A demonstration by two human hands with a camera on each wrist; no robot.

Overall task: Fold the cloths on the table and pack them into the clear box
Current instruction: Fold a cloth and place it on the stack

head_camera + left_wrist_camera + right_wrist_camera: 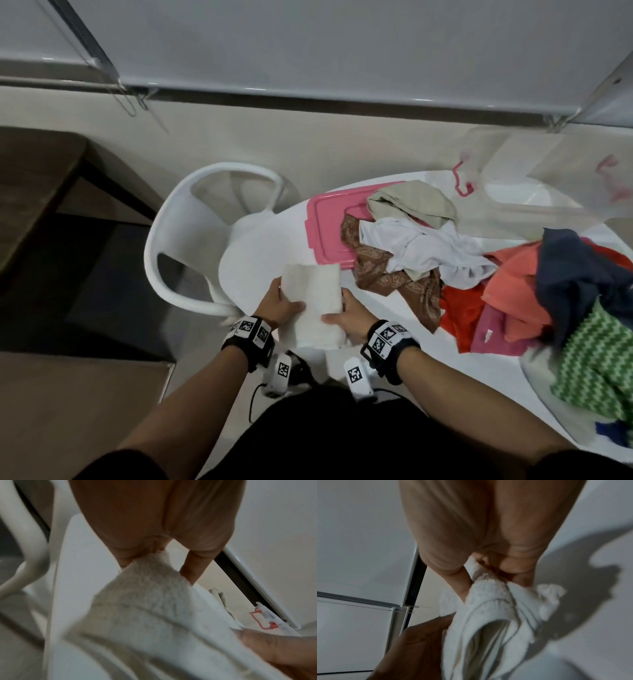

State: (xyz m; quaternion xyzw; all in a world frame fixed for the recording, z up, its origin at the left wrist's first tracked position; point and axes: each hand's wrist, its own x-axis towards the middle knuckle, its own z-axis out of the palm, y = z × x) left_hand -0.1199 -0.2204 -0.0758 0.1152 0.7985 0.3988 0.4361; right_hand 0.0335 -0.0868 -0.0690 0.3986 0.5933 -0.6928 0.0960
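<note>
— Both hands grip the white towel [313, 301]: left hand [279, 303] on its left edge, right hand [349, 317] on its right, thumbs on top

— Where is it?

— Over the near edge of the white table [260, 253], beside the pink lid [325, 226]. Unfolded cloths [428, 246] pile to the right, the clear box [534, 192] behind them

Towel [313, 301] held between left hand [279, 305] and right hand [349, 317], above the table [260, 253] edge. Lid [325, 233] just beyond the grip; cloth pile [479, 274] right; clear box [548, 192] far right, behind; chair [191, 240] left.
</note>
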